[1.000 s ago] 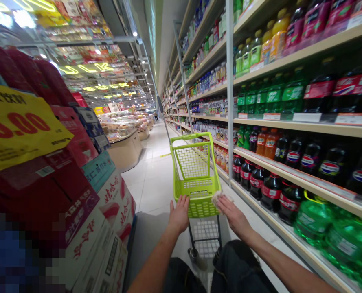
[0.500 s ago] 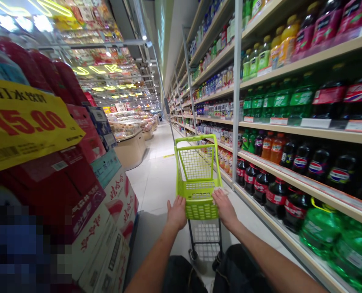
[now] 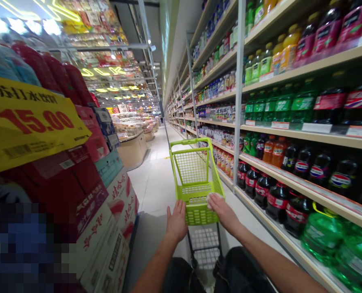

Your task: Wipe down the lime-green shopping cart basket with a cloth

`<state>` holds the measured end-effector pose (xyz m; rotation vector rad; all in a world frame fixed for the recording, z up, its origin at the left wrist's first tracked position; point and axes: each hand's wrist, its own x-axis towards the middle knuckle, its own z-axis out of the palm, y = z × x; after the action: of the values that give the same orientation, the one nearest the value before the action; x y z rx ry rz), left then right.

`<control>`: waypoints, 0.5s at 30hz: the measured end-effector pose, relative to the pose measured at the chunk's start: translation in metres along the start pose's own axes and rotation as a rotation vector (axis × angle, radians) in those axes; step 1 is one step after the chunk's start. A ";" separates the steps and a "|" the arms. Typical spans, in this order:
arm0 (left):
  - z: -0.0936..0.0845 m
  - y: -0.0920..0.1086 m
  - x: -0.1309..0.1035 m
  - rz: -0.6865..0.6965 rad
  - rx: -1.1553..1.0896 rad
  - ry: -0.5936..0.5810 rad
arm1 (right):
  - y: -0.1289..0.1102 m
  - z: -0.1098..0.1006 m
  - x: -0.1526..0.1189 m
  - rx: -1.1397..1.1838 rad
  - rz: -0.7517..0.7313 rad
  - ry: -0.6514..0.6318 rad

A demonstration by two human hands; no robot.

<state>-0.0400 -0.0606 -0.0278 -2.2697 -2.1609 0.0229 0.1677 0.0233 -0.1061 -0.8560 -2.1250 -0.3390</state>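
A lime-green shopping cart (image 3: 202,215) with a mesh plastic basket stands in front of me, tilted slightly in my view. My left hand (image 3: 177,219) lies against the near left corner of its basket, fingers stretched out and thumb apart. At the near right edge, my right hand (image 3: 222,209) presses a crumpled white cloth or tissue (image 3: 210,200) against the rim. Its fingers cover most of that white piece, so I cannot tell whether it is cloth or paper. Below the basket, the cart's dark frame (image 3: 189,244) reaches down between my knees.
Shelves of drink bottles (image 3: 272,193) line the right side closely. On the left, stacked drink cartons (image 3: 119,199) carry a yellow price sign (image 3: 37,122). The tiled aisle (image 3: 156,171) runs ahead past a rounded wooden display counter (image 3: 133,150).
My right hand has moved a little left along the basket's rim with the white piece. The cart's upper part has shifted left and tilted. My left hand stays at its corner.
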 end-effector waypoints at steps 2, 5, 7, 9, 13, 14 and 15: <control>0.001 0.003 0.001 -0.005 -0.014 -0.003 | 0.013 -0.008 -0.007 -0.024 0.074 0.026; -0.001 0.010 0.001 0.018 -0.040 -0.029 | -0.007 0.004 0.000 -0.003 0.152 0.056; -0.003 0.013 0.000 0.059 -0.051 -0.043 | -0.034 0.019 0.011 0.043 0.130 0.047; -0.004 0.011 0.000 0.069 -0.045 -0.041 | -0.052 0.029 0.020 0.083 0.061 0.019; -0.003 0.002 0.000 0.029 -0.013 -0.005 | -0.025 0.013 0.012 0.053 0.014 0.017; -0.002 0.001 0.000 0.036 -0.012 0.001 | -0.010 0.004 0.007 0.031 0.047 0.031; -0.001 0.001 0.000 0.050 -0.013 0.006 | 0.004 -0.003 0.001 0.008 0.092 0.046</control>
<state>-0.0393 -0.0606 -0.0267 -2.3277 -2.1070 0.0023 0.1717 0.0249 -0.1030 -0.9294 -2.0364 -0.2990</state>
